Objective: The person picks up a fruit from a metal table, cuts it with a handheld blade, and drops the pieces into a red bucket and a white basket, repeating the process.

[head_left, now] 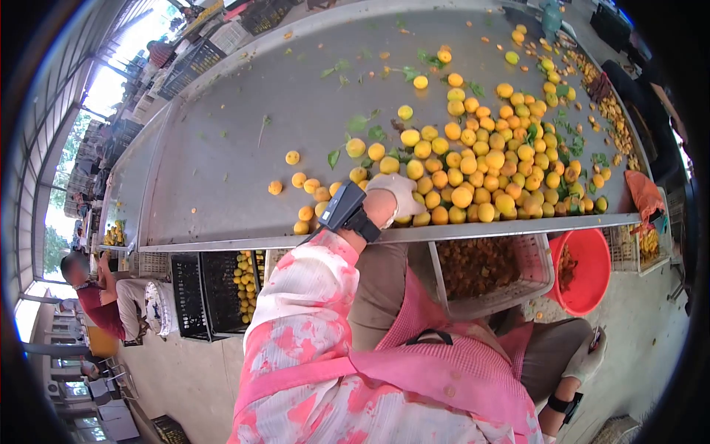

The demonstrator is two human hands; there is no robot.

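Observation:
My left hand [396, 194], in a pale glove, reaches over the near edge of the metal table [222, 177]. Its fingers curl down together beside a heap of yellow-orange apricots [488, 159]; anything inside them is hidden. Several fruits touch or lie right around that hand. On its wrist sits a black device [345, 206] on a strap. My right hand [588, 357], also gloved, is down by my right knee, away from the table. Its fingers are closed around a small dark item [595, 340], too small to name.
Beneath the table edge stand a crate [546, 277] of brownish pieces and a red bucket [592, 274]. Black crates [214, 296], one holding apricots, are at left. A seated person [100, 296] is farther left. Split fruit pieces [610, 111] and an orange cloth [643, 194] lie at the table's right.

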